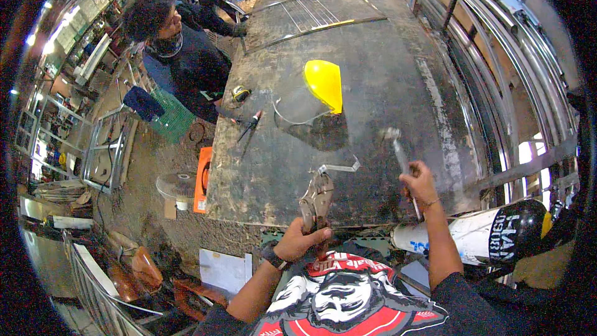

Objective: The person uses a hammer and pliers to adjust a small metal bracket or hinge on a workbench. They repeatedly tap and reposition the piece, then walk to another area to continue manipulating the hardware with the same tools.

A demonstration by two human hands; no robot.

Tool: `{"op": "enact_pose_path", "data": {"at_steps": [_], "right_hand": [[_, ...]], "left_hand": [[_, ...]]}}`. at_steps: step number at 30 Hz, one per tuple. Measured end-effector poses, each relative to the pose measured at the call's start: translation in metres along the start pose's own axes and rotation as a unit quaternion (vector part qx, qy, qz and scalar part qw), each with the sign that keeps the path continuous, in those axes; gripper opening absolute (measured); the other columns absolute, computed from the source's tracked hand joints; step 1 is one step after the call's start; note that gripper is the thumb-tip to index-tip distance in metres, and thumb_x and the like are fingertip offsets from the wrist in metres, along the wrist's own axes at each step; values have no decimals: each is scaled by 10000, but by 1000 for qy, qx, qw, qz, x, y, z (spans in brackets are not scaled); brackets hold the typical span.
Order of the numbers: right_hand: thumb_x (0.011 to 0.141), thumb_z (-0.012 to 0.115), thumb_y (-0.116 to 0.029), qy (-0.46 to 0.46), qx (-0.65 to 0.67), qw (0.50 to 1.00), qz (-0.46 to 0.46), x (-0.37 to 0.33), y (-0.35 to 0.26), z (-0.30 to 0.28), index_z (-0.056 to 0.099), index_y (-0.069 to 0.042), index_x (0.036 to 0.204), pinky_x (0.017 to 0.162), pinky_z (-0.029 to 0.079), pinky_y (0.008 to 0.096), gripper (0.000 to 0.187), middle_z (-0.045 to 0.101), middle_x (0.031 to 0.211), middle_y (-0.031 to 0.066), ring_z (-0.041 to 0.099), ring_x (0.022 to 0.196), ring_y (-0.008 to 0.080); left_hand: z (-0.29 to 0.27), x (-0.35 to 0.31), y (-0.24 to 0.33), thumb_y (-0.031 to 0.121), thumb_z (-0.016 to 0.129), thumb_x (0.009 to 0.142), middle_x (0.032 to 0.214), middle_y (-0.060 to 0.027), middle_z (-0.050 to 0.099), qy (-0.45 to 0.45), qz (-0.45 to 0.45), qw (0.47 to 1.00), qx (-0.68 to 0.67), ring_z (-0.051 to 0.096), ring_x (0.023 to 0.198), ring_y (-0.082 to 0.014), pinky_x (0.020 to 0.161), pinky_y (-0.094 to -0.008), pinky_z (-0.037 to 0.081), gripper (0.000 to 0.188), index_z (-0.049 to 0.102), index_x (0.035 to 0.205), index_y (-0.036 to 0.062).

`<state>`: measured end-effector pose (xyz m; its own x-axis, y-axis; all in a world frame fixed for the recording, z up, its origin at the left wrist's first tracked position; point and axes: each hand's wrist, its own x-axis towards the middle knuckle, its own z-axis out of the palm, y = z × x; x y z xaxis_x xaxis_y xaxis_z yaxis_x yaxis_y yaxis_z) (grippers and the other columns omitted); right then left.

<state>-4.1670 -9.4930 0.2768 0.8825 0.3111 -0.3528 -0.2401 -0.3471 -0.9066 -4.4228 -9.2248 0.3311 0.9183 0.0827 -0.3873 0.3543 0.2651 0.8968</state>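
My left hand (297,242) is closed round the handles of a pair of locking pliers (318,196) at the near edge of the table. In the pliers' jaws sits one end of a small bent metal strip (341,167), its far end turned up, low over the tabletop. To the right, my right hand (421,183) grips a hammer (398,149) by its handle. The hammer head points away from me, to the right of the strip and apart from it; it looks slightly blurred.
On the dark table (379,87) lie a yellow face shield (324,84), a tape measure (240,93), a pointed hand tool (250,126) and a metal grille frame (336,22). A person (186,56) stands at the left edge. A gas cylinder (466,236) lies near right, below metal bars (497,68).
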Motion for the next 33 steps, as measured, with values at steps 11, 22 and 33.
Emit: {"op": "enact_pose_path", "data": {"at_steps": [11,22,33], "right_hand": [[864,691,-100,-76,-198,917,-337,-108,-159,3,495,-31,1414,916,504,355,587,656,1204,175,656,1043,233],[851,652,6,-66,-154,917,-361,-127,-176,28,469,-39,1457,892,487,309,635,654,1200,114,610,1001,163],[848,642,2,-113,-223,898,-361,-127,-169,34,432,-18,1466,1090,407,364,653,532,1416,225,531,1311,334]], "left_hand": [[-14,-1,-48,212,758,896,735,14,590,95,137,970,177,506,698,-82,632,-281,448,191,657,911,50],[-18,-8,-53,188,787,851,807,3,683,123,90,966,209,591,743,-88,673,-288,502,187,678,894,42],[-19,-17,-44,170,740,902,817,-24,670,95,106,956,258,540,746,-90,666,-302,475,189,674,1006,26]]}}
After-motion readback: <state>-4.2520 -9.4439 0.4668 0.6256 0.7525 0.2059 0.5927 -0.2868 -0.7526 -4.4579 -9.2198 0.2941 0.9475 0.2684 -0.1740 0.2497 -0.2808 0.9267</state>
